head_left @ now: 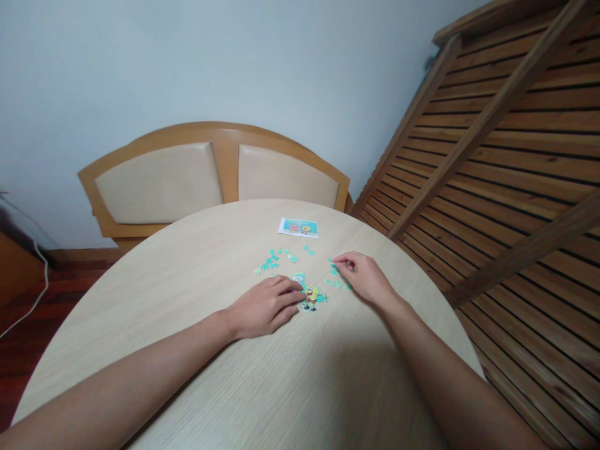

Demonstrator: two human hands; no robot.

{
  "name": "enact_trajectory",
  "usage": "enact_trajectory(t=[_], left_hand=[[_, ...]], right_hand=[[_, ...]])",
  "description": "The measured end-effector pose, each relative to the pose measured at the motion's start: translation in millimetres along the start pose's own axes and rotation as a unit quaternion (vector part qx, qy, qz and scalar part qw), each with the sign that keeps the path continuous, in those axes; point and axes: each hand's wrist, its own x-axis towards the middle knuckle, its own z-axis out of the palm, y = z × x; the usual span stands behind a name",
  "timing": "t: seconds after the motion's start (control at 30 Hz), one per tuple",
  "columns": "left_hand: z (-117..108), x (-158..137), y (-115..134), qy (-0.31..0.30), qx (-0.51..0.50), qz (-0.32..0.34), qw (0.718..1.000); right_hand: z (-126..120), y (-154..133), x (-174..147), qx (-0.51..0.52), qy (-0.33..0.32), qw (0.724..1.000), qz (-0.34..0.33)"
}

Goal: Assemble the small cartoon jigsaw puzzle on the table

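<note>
A partly joined jigsaw puzzle [311, 294] with a yellow cartoon figure lies on the table. My left hand [272, 305] rests flat beside it, its stretched fingertips touching the puzzle's left side and hiding part of it. To the right and a little farther off, my right hand [360, 273] has thumb and forefinger pinched together at a small turquoise puzzle piece [330, 260]. Several loose pieces [336, 284] lie just under and beside that hand. More turquoise pieces [270, 260] are scattered beyond my left hand.
A printed picture card [299, 227] lies toward the far side of the round wooden table [187, 281]. Behind stands a padded wooden headboard [225, 134] against the wall. A slatted wooden frame [497, 137] leans at the right. A white cable [45, 275] hangs at left.
</note>
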Motion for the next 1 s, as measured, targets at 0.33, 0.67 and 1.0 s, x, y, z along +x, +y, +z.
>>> enact_trajectory(t=[0.33,0.67,1.0], left_hand=[[-0.3,-0.3,-2.3,-0.028,-0.022,0.014,0.999],[0.8,-0.6,-4.1,-0.041,-0.016,0.031,0.999],[2.4,-1.6,-3.1,-0.029,-0.025,0.025,0.999]], right_hand=[[-11.8,36.3,5.6,-0.031,0.034,0.996,0.082],[0.8,48.2,5.4,-0.086,-0.028,0.996,0.017],[1.8,47.1,5.2,-0.07,-0.023,0.996,0.039]])
